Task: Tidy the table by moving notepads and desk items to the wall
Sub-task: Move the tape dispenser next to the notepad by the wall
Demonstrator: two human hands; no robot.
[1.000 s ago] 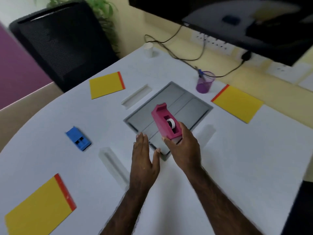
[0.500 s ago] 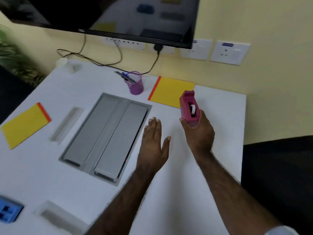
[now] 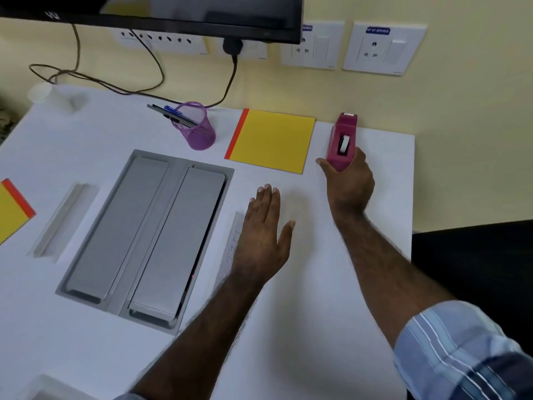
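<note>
Now that the right hand [image 3: 347, 180], still wrapped around the pink tape holder [image 3: 341, 141], has carried it from mid-surface to just right of the yellow notepad [image 3: 272, 140] by the wall, it only needs letting go, while the left hand [image 3: 264, 235] lies flat and empty.

The near end of the pink tape dispenser [image 3: 342, 140] is hidden inside the right hand [image 3: 347, 183], so its base cannot be seen. At the desk's [image 3: 317, 313] left edge a yellow notepad [image 3: 11, 210] is cut off by the picture's side. The monitor [image 3: 161, 15] is cropped at the top. A white object [image 3: 43, 92] at the far left corner is too blurred to identify. Labels on the wall sockets [image 3: 377, 47] are unreadable.
</note>
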